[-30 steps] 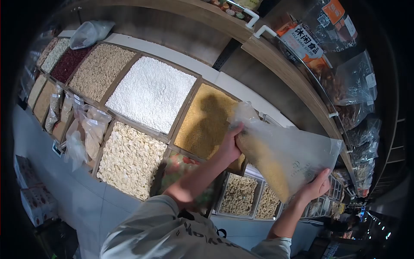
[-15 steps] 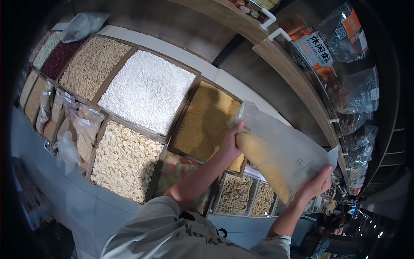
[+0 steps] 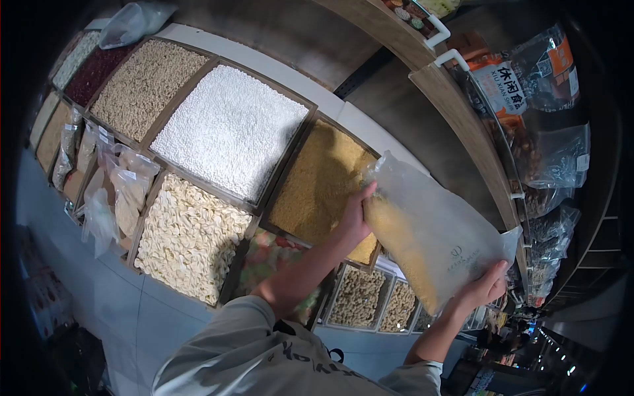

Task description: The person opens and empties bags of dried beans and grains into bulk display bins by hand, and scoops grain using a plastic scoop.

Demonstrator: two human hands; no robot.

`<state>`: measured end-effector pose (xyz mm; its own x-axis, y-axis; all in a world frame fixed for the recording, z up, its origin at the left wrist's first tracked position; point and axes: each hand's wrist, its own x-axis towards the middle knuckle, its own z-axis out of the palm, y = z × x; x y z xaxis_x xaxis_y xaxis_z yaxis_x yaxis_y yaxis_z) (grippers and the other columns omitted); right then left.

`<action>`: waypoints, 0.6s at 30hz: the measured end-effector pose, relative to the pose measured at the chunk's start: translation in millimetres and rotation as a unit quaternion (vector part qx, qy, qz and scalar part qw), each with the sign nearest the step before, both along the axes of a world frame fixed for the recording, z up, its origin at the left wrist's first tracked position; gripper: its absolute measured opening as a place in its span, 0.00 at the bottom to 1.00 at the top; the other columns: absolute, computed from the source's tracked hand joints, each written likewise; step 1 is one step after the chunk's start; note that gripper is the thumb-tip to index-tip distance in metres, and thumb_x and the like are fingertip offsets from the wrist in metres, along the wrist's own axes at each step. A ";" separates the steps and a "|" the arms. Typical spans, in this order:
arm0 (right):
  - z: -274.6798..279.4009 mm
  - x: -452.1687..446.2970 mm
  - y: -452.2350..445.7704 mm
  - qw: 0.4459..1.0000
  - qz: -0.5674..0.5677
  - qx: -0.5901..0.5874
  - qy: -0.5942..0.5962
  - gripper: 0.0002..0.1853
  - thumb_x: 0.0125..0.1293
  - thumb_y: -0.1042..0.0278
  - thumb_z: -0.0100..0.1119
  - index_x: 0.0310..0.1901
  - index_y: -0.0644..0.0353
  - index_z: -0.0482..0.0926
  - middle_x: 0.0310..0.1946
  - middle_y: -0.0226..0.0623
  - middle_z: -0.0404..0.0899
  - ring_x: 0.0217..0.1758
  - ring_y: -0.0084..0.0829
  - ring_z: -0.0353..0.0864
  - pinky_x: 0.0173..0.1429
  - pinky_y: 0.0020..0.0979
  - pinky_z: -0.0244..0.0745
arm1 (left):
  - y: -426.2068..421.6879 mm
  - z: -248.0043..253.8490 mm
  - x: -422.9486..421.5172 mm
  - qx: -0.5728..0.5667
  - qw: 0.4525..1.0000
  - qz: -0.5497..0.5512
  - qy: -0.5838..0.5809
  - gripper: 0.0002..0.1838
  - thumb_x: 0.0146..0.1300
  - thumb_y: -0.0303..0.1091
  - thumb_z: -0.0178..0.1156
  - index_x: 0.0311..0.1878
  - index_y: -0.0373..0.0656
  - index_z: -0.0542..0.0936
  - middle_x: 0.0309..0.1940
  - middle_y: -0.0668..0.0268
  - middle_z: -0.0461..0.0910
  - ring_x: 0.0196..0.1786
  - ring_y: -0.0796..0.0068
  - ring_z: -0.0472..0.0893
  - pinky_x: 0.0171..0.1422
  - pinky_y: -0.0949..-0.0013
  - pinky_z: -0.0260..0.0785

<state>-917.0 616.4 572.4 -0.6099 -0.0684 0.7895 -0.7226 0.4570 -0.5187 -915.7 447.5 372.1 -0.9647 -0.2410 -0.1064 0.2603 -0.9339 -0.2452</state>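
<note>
A translucent plastic bag (image 3: 441, 228) is stretched between my two hands, tilted, with yellow grain (image 3: 406, 251) gathered along its lower side. My left hand (image 3: 358, 212) grips the bag's upper left end, fingers closed on the plastic. At the opposite end, my right hand (image 3: 485, 285) is closed on the lower right corner. Beneath the bag and my left hand lies a wooden bin of yellow grain (image 3: 310, 178), partly in shadow. Printed marks show faintly on the bag near my right hand.
Left of the yellow grain is a bin of white grains (image 3: 231, 132), with pale flat flakes (image 3: 188, 241) below it. Small clear boxes (image 3: 356, 297) hold nuts near my forearms. A wooden shelf edge (image 3: 469, 138) with bagged snacks (image 3: 558, 158) curves along the right.
The view has shifted slightly, so the bins and shelf sit a little differently. Both hands keep their hold on the bag, which stays nearly in place.
</note>
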 end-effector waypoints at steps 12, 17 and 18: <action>-1.7 -2.6 -4.1 1.000 -0.004 -0.008 0.017 0.26 0.76 0.61 0.46 0.16 0.61 0.64 0.14 0.24 0.63 0.21 0.15 0.57 0.26 0.25 0.51 | -5.6 -1.8 -0.2 0.009 1.000 0.001 0.004 0.24 0.66 0.42 0.57 0.58 0.35 0.70 0.50 0.55 0.76 0.55 0.60 0.78 0.63 0.55 0.71; -4.5 -0.4 -6.9 0.999 0.006 -0.015 0.046 0.26 0.75 0.61 0.47 0.17 0.61 0.65 0.15 0.23 0.64 0.22 0.16 0.57 0.26 0.26 0.52 | -6.1 -6.5 -2.9 0.000 1.000 0.002 0.007 0.23 0.65 0.40 0.57 0.58 0.35 0.71 0.51 0.55 0.76 0.55 0.60 0.78 0.64 0.54 0.70; -4.2 -1.9 -2.3 0.999 0.005 -0.014 0.044 0.26 0.75 0.61 0.47 0.17 0.61 0.65 0.15 0.23 0.64 0.22 0.16 0.57 0.26 0.26 0.52 | -4.8 -6.5 -2.0 -0.002 1.000 -0.002 0.019 0.23 0.65 0.40 0.58 0.57 0.35 0.71 0.51 0.55 0.77 0.55 0.60 0.78 0.64 0.55 0.70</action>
